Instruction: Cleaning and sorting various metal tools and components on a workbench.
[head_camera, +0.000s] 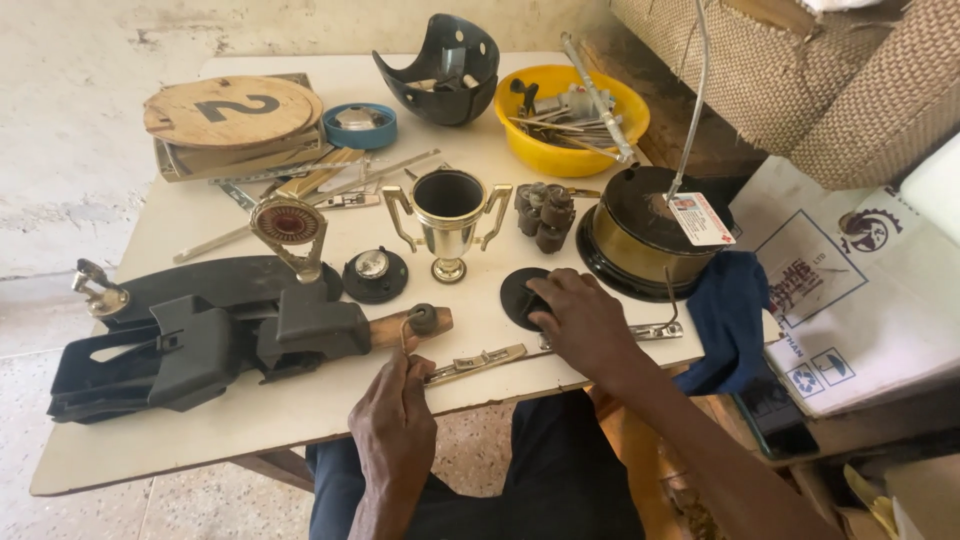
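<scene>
My left hand (393, 420) sits at the table's (300, 400) near edge, fingers pinched narrow around a thin bent wire (404, 335) that rises to a small dark knob (424, 318); how far the wire runs under my fingers I cannot see. The knob lies against a wooden handle (395, 326) sticking out of a black tool (210, 340), whose far end is hard to make out. My right hand (580, 320) lies flat, fingers spread, pressing on a black disc (517, 295); most of the disc is covered, so I cannot tell whether anything is gripped beneath. Between the hands lies a flat metal strip (475, 362); another strip (655, 331) pokes out past my right wrist. Behind stand a gold cup (447, 215), a round emblem (288, 228) on a stand, a black base (374, 274) and dark cylinders (545, 213). A round gold-sided base (640, 235) is partly hidden by a tag (701, 219) and a blue cloth (728, 305). The yellow bowl's (560, 150) contents are a tangle.
</scene>
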